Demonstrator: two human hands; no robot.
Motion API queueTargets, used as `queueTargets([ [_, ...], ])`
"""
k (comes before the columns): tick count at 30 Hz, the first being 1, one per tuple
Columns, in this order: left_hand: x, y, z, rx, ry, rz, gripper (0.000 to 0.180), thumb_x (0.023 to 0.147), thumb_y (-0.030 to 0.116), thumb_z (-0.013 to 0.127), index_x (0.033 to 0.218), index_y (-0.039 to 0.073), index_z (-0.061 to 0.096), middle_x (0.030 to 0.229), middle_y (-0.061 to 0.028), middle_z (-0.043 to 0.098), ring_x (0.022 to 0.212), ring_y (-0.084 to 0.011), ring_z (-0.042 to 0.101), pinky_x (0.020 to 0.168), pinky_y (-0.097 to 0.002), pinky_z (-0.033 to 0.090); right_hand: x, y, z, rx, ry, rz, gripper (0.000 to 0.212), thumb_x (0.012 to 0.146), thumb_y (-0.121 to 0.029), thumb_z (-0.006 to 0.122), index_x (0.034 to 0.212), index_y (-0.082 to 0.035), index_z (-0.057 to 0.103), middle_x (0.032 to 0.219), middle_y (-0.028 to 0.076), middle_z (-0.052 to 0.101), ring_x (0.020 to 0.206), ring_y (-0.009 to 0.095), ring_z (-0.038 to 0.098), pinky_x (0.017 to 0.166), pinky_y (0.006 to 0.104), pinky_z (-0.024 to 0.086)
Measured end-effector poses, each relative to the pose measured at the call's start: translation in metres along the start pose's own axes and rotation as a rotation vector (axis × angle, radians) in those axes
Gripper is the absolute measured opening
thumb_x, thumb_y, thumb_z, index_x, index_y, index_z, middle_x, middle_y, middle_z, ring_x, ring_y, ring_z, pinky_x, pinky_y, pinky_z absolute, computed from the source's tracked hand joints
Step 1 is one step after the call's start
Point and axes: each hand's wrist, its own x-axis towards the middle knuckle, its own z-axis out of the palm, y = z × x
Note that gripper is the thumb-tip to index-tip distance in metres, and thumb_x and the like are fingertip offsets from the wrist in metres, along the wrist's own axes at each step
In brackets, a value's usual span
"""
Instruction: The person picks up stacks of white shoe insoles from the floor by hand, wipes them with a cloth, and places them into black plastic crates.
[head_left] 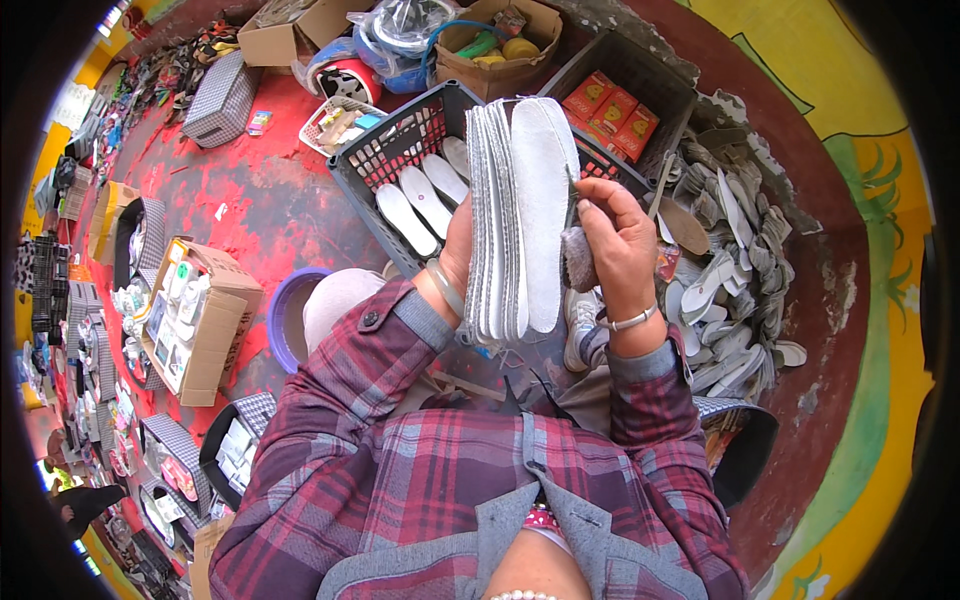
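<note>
- Two hands are in view, both raised in front of the chest over the red floor (270, 215).
- Left hand (458, 245) is closed around a thick stack of white insoles (520, 215), gripping it from the left side; the stack stands on edge, toes up, and hides most of the fingers.
- Right hand (618, 240) is closed, pinching a thin tool (572, 185) against the rightmost insole of the stack; what kind of tool it is cannot be made out. A small grey pad (578, 258) sits in the palm, touching the stack.
- Both wrists carry a metal bangle; the sleeves are plaid.
- Directly behind the stack stands a dark plastic crate (400, 135) with several white insoles lying loose inside; the stack covers the crate's right half.
- A second dark crate (655, 85), further right, holds small red-and-yellow boxes (612, 110).
- To the right of the right hand lies a heap of grey cut pieces (730, 270) on the floor, close to the knee.
- To the left, below the crate, a purple basin (285, 320) sits beside a pale rounded object.
- Further left, an open cardboard box (195, 320) holds small packaged goods.
- At the top, a cardboard box (500, 45) with mixed items stands behind the crates.
</note>
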Motion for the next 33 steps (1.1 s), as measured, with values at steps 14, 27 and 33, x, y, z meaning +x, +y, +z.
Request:
queueTargets([
  [14,0.005,-0.003,-0.006,0.015,-0.026,0.11,0.046,0.096,0.032,0.039,0.129,-0.001,0.043,0.116,-0.0165,0.058,0.099,-0.0244,0.061,0.084,-0.0354,0.053,-0.004,-0.01,0.004,0.03,-0.219,0.008,0.079,0.074,-0.01,0.071,0.142,-0.006,0.029,0.112,0.01,0.054,0.095,0.012,0.052,0.084,0.0233,0.042],
  [27,0.004,0.001,-0.011,0.025,-0.042,0.033,0.044,0.097,0.032,0.038,0.127,0.001,0.045,0.114,-0.0148,0.059,0.096,-0.023,0.062,0.082,-0.0337,0.053,0.0,-0.005,0.0,0.093,-0.239,0.066,0.073,0.076,-0.001,0.063,0.141,-0.005,0.03,0.132,0.007,0.045,0.103,0.015,0.046,0.088,0.0253,0.04],
  [33,0.016,0.001,-0.012,-0.046,-0.051,-0.006,0.046,0.096,0.039,0.041,0.125,0.005,0.05,0.112,-0.0111,0.061,0.096,-0.02,0.062,0.082,-0.0317,0.053,0.001,-0.01,-0.001,0.028,-0.265,0.051,0.075,0.077,-0.002,0.064,0.142,-0.004,0.026,0.121,0.014,0.05,0.099,0.014,0.052,0.086,0.0259,0.043],
])
